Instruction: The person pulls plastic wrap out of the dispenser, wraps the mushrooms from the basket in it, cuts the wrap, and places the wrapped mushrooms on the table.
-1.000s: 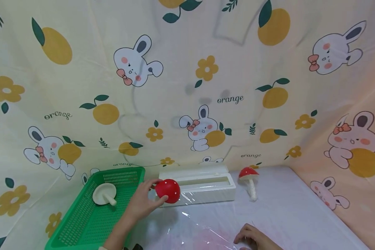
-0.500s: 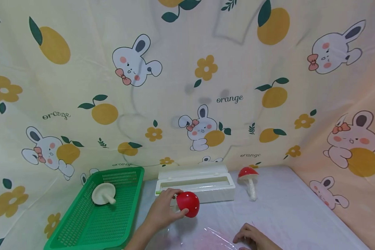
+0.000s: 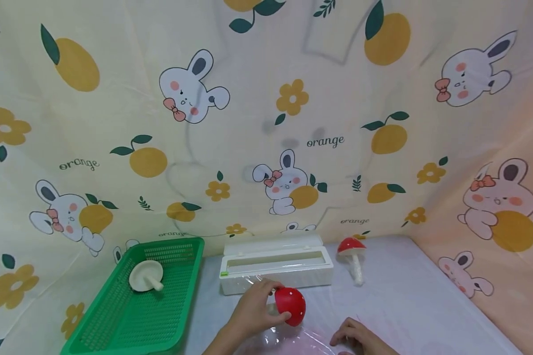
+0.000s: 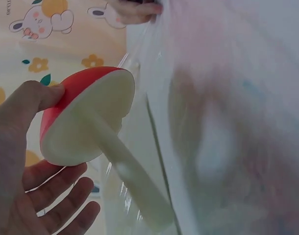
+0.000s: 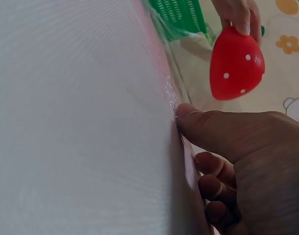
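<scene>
My left hand point(image 3: 256, 306) grips a toy mushroom point(image 3: 291, 305) by the rim of its red, white-dotted cap. Its pale stem points down and away from the palm in the left wrist view. Below the mushroom lies clear plastic wrap point(image 3: 304, 341), with the white wrap box point(image 3: 277, 278) behind it. At the wrap's right side my right hand point(image 3: 360, 335) pinches the film's edge between thumb and curled fingers, as the right wrist view shows. The film stretches back toward the box. Part of the right hand is cut off by the head view's lower border.
On the left stands a green plastic basket point(image 3: 187, 296) with a white-bottomed mushroom point(image 3: 146, 276) lying in it. Another red-capped mushroom point(image 3: 352, 254) lies right of the box. A printed cloth point(image 3: 231, 143) hangs behind and at the sides of the white table.
My left hand has carried the mushroom rightward and down, from in front of the box to over the plastic wrap. The right hand stays at the film's edge.
</scene>
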`<action>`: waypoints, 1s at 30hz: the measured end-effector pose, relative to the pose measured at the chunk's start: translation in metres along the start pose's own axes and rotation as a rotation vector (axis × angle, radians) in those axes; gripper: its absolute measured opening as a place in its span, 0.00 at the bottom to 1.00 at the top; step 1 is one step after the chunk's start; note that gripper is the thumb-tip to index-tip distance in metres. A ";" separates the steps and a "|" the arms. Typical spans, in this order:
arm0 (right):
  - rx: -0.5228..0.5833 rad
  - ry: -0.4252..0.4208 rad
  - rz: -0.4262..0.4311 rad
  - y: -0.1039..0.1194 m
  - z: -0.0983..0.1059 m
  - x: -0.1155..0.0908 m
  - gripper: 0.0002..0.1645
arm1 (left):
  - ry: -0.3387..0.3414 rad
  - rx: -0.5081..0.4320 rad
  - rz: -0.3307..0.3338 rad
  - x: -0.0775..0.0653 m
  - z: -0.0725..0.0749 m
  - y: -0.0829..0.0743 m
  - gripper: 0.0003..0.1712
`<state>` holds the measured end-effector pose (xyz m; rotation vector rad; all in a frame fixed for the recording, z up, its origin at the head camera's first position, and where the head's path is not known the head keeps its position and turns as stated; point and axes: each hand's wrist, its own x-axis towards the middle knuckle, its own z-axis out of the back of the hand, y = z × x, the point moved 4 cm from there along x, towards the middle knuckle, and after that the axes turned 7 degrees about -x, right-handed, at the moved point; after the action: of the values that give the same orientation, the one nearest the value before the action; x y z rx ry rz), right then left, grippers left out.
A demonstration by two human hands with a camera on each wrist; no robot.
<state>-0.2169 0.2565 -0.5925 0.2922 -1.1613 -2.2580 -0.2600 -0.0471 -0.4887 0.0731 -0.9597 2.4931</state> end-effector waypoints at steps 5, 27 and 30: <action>0.019 -0.003 -0.034 -0.008 -0.004 0.002 0.16 | 0.019 0.036 -0.002 0.002 -0.015 0.000 0.42; 0.029 -0.008 -0.043 0.009 -0.004 0.003 0.21 | 0.012 -0.009 0.105 -0.003 -0.025 0.013 0.51; 0.101 0.009 -0.053 0.011 -0.005 0.002 0.14 | 0.001 -0.048 0.157 -0.010 -0.018 0.020 0.46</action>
<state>-0.2117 0.2473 -0.5867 0.3766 -1.2789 -2.2444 -0.2580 -0.0526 -0.5169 -0.0201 -1.0609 2.6099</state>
